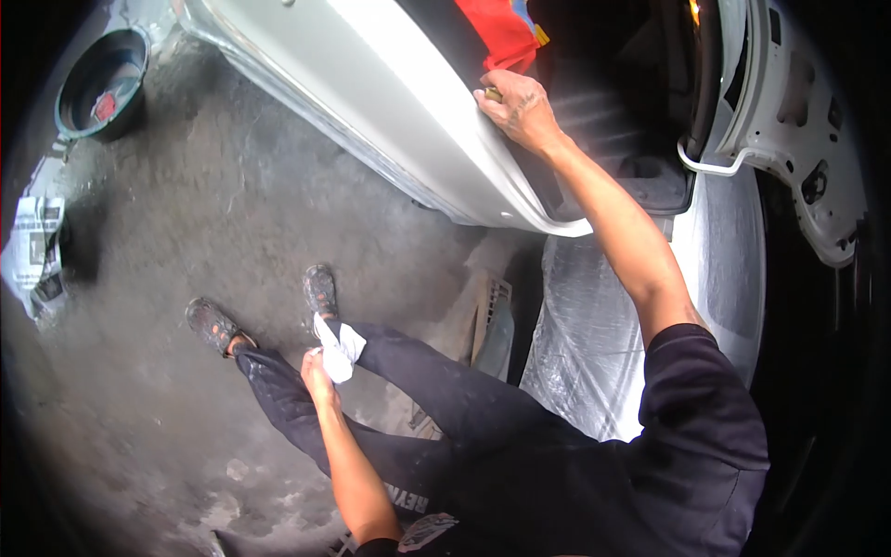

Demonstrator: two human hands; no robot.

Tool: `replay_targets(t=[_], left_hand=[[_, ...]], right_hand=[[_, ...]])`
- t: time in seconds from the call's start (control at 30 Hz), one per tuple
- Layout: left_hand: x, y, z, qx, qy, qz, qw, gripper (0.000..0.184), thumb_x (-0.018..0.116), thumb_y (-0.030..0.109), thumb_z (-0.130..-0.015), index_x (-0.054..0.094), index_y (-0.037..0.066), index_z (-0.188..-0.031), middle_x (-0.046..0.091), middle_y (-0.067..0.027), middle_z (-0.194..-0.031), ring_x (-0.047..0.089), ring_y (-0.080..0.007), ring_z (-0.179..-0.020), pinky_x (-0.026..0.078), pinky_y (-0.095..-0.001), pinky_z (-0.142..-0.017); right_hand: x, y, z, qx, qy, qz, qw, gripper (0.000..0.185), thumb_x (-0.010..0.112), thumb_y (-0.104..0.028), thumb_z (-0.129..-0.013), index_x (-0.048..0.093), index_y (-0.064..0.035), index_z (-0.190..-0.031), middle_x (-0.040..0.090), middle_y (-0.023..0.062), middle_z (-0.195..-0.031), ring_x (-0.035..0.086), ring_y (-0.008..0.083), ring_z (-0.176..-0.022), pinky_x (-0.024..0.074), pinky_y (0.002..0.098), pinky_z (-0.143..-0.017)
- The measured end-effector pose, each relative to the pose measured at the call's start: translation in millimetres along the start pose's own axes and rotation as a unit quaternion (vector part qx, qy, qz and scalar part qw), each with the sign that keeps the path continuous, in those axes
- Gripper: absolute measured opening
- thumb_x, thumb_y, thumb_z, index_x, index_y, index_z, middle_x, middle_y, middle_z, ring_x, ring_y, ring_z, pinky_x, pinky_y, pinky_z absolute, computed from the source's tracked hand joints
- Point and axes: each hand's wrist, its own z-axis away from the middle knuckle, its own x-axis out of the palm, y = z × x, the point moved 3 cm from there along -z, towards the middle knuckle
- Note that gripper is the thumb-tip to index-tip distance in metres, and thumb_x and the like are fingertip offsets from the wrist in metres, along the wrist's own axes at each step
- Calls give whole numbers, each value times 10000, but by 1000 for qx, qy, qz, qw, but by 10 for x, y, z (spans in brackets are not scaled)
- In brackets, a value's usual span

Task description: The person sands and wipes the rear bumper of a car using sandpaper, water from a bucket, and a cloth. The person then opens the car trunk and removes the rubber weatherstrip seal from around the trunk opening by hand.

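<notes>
A white cloth [341,353] hangs bunched from my left hand [317,373], whose fingers are closed on it in front of my legs. My right hand [522,107] is at the edge of a white vehicle panel [399,102], its fingers curled round a small yellowish object [493,95] that I cannot make out. Just beyond that hand lies a bright red item [501,35] inside the dark opening of the vehicle.
A dark round basin [104,84] with a pinkish cloth in it stands at the upper left. Newspaper [37,251] lies at the left edge. Clear plastic sheeting [594,334] covers part of the vehicle, and an open door [798,102] is at the upper right.
</notes>
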Motion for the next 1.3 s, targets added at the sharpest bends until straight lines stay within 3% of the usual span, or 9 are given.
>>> replay_targets(t=[0.3, 0.4, 0.47, 0.6, 0.77, 0.93, 0.97, 1.07, 1.3], left_hand=[[165, 59, 8, -7, -10, -39, 999, 130, 572, 138, -1007, 652, 36, -1022, 679, -35, -909, 657, -140, -809, 525, -301, -742], [178, 49, -4, -9, -14, -63, 998, 128, 579, 137, -1003, 653, 34, -1020, 681, -38, -903, 659, -144, -799, 528, -306, -735], [166, 49, 13, -9, -7, -64, 998, 121, 588, 135, -999, 652, 33, -1012, 680, -39, -888, 657, -144, -784, 528, -310, -726], [116, -27, -48, -15, -6, -78, 997, 114, 581, 125, -1006, 649, 34, -998, 681, -32, -877, 654, -140, -765, 525, -302, -702], [164, 12, -48, -18, -2, -93, 995, 123, 568, 125, -1017, 650, 34, -1006, 687, -36, -878, 660, -138, -767, 533, -300, -700], [179, -16, -60, -30, -8, -92, 995, 137, 556, 130, -1024, 655, 36, -1012, 692, -41, -876, 667, -146, -756, 544, -301, -694], [127, -61, -102, -28, -19, -98, 995, 150, 558, 140, -1010, 658, 30, -1026, 697, -57, -893, 678, -172, -775, 557, -322, -711], [118, 16, -25, -17, -24, -99, 995, 182, 550, 162, -1002, 663, 26, -1047, 702, -78, -933, 688, -201, -828, 572, -347, -754], [130, 196, 274, -21, -22, -101, 994, 214, 572, 202, -1022, 652, 50, -1150, 706, -75, -988, 702, -210, -862, 586, -360, -777]], right_hand=[[-51, 117, 41, 51, -25, -133, 989, 332, 732, -278, -922, 676, 25, -1045, 672, 173, -828, 674, 314, -750, 526, 404, -710], [-167, 64, 152, 94, -27, -172, 980, 330, 741, -283, -933, 695, 6, -1088, 663, 131, -803, 657, 214, -736, 519, 356, -707], [-313, -15, 299, 238, -27, -240, 941, 349, 760, -290, -917, 715, -6, -1116, 726, 117, -893, 693, 190, -828, 543, 333, -787], [-378, 18, 793, 302, 115, -374, 870, 360, 794, -249, -902, 722, 2, -1148, 731, 63, -923, 666, 118, -834, 539, 288, -788], [-213, -135, 1391, 362, 28, -423, 830, 274, 817, -139, -849, 717, -3, -1065, 697, 10, -905, 641, 90, -843, 525, 275, -781], [-30, -552, 1658, 300, -67, -399, 864, 188, 729, -206, -935, 690, -32, -995, 676, 58, -818, 623, 129, -773, 506, 305, -733], [85, -612, 1738, 281, -90, -388, 873, 179, 693, -193, -942, 688, -35, -1027, 686, 124, -835, 683, 216, -795, 535, 354, -745], [279, -758, 1903, 162, -61, -328, 929, 160, 683, -162, -948, 693, -31, -1040, 705, 137, -873, 697, 284, -840, 540, 395, -790], [295, -995, 2556, 267, -256, -447, 815, 248, 681, -218, -957, 677, -42, -1131, 738, 203, -978, 710, 414, -913, 564, 480, -815]])
